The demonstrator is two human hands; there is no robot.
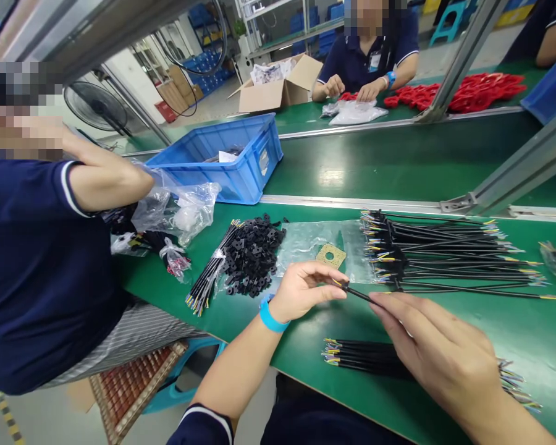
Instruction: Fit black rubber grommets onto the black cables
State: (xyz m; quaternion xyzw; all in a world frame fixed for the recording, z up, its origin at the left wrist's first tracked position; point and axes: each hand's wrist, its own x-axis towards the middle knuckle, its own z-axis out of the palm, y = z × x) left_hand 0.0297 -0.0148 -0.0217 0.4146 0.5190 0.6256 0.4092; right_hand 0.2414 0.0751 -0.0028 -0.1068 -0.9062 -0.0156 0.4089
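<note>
My left hand (306,285), with a blue wristband, pinches the end of a thin black cable (356,293) near its coloured wire tips. My right hand (438,349) grips the same cable further along, fingers closed round it. Under my right hand lies a small bundle of black cables (361,358) on the green table (514,334). Beyond my hands a row of finished cables (445,256) is spread out with coloured ends. A pile of small black plastic parts (254,253) and a clear bag with a tan square plate (330,254) lie to the left.
A person in a dark blue shirt (37,266) sits close at my left beside plastic bags (185,207). A blue crate (227,157) stands on the conveyor. Across it another person (366,68) handles red parts (467,93). Metal frame posts (514,170) rise at right.
</note>
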